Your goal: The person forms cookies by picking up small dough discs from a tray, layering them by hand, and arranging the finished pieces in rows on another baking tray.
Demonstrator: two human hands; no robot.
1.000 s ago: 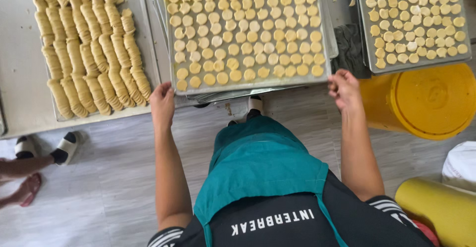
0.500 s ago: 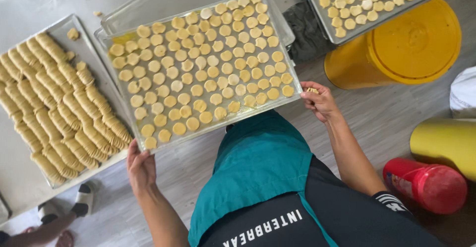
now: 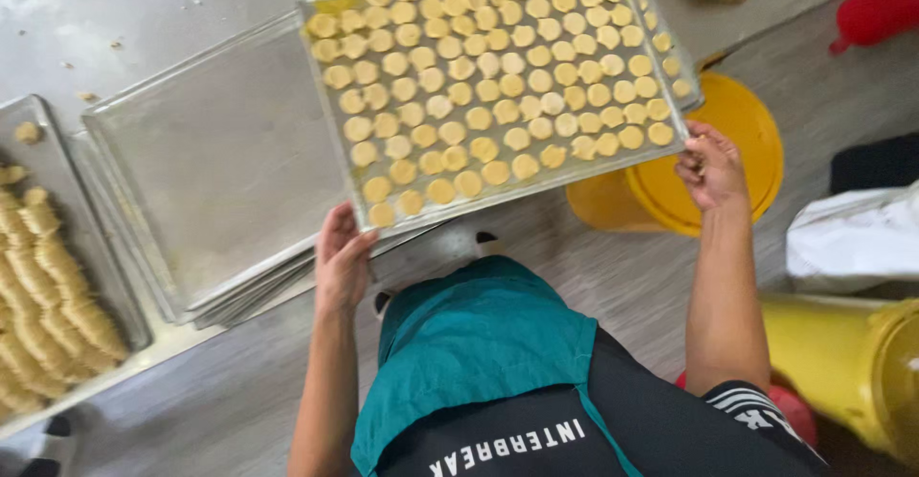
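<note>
I hold a metal baking tray (image 3: pixel 337 13) covered with rows of small round yellow dough pieces (image 3: pixel 498 75), lifted off the table and tilted. My left hand (image 3: pixel 341 259) grips its near left corner. My right hand (image 3: pixel 710 166) grips the near right corner, above a yellow bucket lid. A stack of bare metal trays (image 3: pixel 220 152) lies on the steel table just left of the held tray and partly under it.
A tray of ridged elongated dough pieces (image 3: pixel 48 276) sits at the far left. On the floor stand a yellow bucket with lid (image 3: pixel 718 166), another yellow container (image 3: pixel 852 372), a white bag (image 3: pixel 852 238) and a red object (image 3: pixel 881 3). My teal apron hangs below.
The tray of round pieces has been lifted off the stack and swung right, uncovering the bare trays. Both hands moved right with it; the view shifted too.
</note>
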